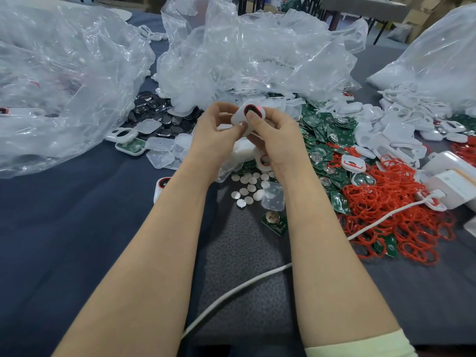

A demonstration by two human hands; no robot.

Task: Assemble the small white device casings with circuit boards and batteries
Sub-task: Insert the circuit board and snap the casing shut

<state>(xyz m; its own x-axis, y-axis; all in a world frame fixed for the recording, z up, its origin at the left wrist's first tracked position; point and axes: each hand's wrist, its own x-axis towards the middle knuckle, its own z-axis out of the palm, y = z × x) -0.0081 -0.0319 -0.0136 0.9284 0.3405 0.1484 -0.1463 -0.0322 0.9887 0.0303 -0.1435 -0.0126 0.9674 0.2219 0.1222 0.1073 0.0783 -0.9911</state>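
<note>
1. The crumpled clear plastic bag [244, 52] lies just behind the white casing [239, 115]. Its mouth is slumped open toward me, and I reckon that lets parts spill within reach.
2. The heap of red rubber loops [396, 217] sits well to the right of the casing and nearer to me, handy for my right arm.
3. The green circuit boards [324, 130] are spread just right of the casing, close enough to grab without leaning.
4. The dark round cells [159, 117], which I take for batteries, are piled left of the casing on my left hand's side.
5. My left hand [213, 135] pinches the casing's left edge between thumb and curled fingers to steady it. My right hand [278, 140] wraps its right side, with the thumb pressed flat on the face.
6. I hold the casing raised above the table and tilted toward me, its red-rimmed window up. I judge I am squeezing the halves closed.
</note>
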